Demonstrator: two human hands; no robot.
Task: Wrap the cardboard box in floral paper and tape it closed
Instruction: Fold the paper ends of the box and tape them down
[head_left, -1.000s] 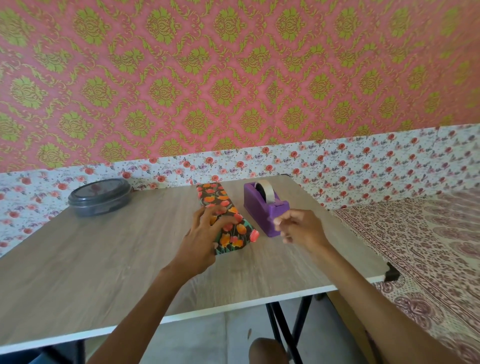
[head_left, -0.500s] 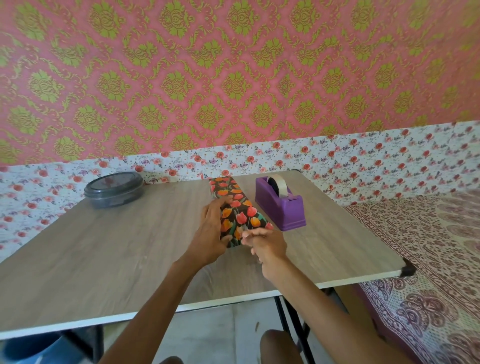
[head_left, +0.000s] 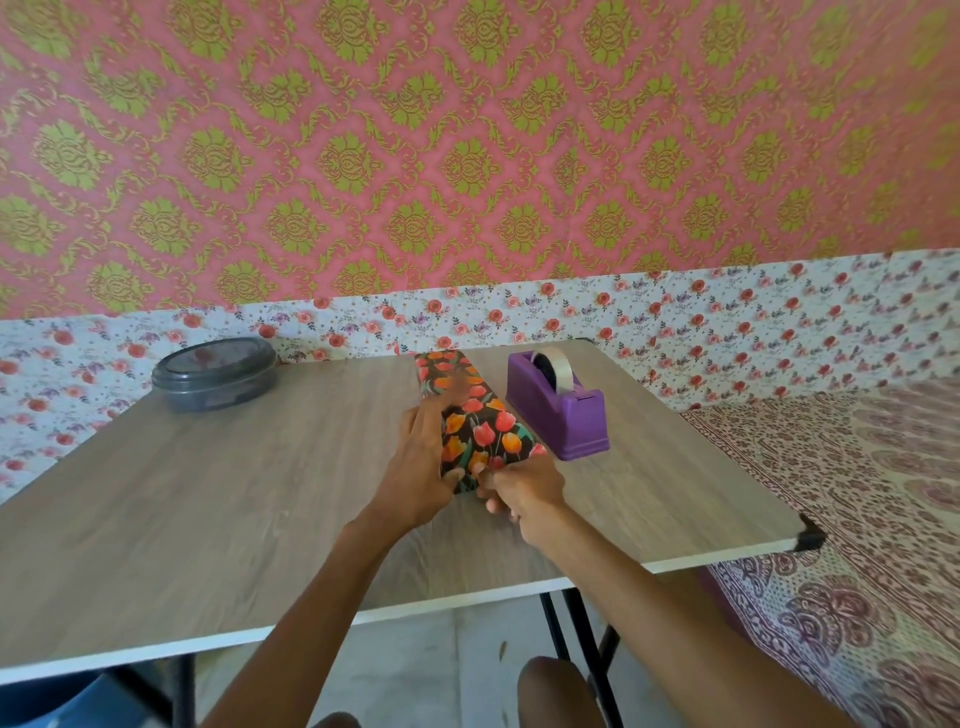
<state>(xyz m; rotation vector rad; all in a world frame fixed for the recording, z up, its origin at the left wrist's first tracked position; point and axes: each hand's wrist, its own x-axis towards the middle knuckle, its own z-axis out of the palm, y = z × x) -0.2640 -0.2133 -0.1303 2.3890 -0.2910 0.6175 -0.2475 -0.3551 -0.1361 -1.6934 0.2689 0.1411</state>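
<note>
Landmark: purple plastic tape dispenser (head_left: 563, 415), standing on the pale wood-grain table (head_left: 208, 493) with a clear tape roll (head_left: 558, 370) in its cradle.
Box: long box wrapped in dark tulip-print paper (head_left: 478, 421) lies flat on the table just left of the dispenser. It runs almost parallel to the dispenser without touching it.
Left hand: left hand (head_left: 423, 467) is on the side of the box away from the dispenser. Its fingers are stretched straight along that side and its thumb is against the near end.
Right hand: right hand (head_left: 519, 486) is near the dispenser's front corner, fingers curled and thumb tip pressed on the paper at the box's near end. Whether tape lies under it cannot be told.
Other: round grey lidded container (head_left: 214, 373) sits well left of the dispenser, near the table's far edge.
</note>
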